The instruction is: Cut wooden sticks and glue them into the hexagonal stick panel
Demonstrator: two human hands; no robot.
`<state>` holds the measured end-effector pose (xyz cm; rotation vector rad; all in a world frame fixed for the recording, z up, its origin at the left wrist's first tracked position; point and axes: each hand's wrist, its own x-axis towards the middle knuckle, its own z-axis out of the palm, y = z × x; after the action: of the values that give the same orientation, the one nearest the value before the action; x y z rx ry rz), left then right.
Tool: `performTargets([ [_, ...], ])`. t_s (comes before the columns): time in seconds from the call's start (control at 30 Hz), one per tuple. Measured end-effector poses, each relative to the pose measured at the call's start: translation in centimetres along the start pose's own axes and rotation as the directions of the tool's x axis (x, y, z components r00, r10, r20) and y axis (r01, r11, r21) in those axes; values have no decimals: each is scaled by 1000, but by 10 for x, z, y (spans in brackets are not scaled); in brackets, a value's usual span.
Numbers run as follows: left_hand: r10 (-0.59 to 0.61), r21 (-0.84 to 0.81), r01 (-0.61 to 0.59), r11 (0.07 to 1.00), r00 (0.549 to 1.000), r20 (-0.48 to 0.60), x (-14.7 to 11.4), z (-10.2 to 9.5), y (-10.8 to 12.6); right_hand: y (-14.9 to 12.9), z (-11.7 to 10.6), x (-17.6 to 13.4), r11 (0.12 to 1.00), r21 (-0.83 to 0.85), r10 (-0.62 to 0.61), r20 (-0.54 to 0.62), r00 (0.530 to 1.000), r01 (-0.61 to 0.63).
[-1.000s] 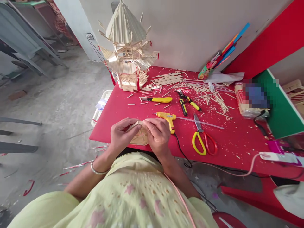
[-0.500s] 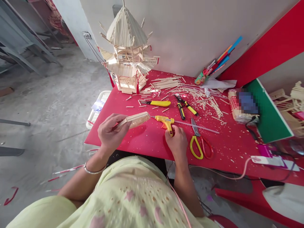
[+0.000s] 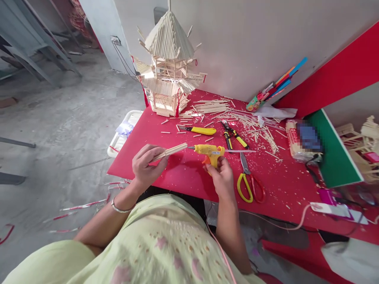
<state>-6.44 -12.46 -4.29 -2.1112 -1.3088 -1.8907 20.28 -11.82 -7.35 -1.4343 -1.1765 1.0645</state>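
Note:
Between the fingers and thumb of my left hand [image 3: 149, 166] is a small piece of pale wooden sticks [image 3: 173, 150] set side by side, seen nearly edge-on. My right hand [image 3: 221, 176] grips the handle of a yellow glue gun [image 3: 209, 152] with an orange trigger. A clear glue stick [image 3: 241, 151] pokes out of the gun's back. The gun's nozzle points left, close to the right end of the stick piece; whether they touch I cannot tell. Scissors [image 3: 245, 179] with one yellow and one red handle lie right of my right hand.
A stick-built pagoda [image 3: 170, 71] stands at the table's back left. Across the red table [image 3: 183, 185] are loose sticks [image 3: 211, 106], a yellow utility knife [image 3: 203, 130] and cutting pliers [image 3: 233, 136]. A green board [image 3: 340, 154] stands at right. A pink cord [image 3: 303, 217] runs near the front edge.
My right hand has lifted the glue gun off the table and brought it level with the stick piece. My left hand has tilted that piece more edge-on. The view has shifted slightly.

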Motion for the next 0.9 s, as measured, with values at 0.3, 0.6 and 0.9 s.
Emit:
performTargets([
  [0.3, -105, 15, 105, 994, 994, -34, -2, -3, -2, -61, 3, -34, 947, -59, -311, 66, 948, 315],
  [0.6, -177, -84, 174, 981, 984, -29, -1, -8, 5, -72, 32, -27, 483, -748, -724, -49, 688, 455],
  [0.9, -173, -51, 172, 984, 985, -10, -1, -12, 10, -75, 39, -22, 186, -850, -857, 105, 505, 492],
])
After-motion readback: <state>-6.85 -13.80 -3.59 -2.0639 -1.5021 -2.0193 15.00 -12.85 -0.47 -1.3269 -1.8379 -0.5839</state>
